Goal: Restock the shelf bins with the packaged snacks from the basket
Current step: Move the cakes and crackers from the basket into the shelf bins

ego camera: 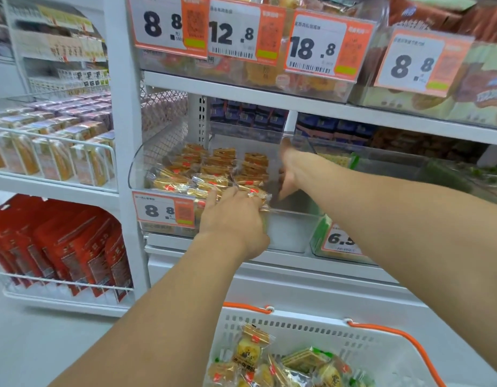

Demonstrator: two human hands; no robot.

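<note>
So the left hand (233,210) was curled over a wrapped snack at the front of the clear bin (293,233), while the right hand (290,170) reached in with fingers spread. Bin looked roughly two-thirds full, and the basket (361,347) had plenty of packs (269,361) left.

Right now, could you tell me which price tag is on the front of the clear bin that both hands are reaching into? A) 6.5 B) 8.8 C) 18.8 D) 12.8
B: the tag on the clear bin, beside the left hand, reads 8.8.
</note>
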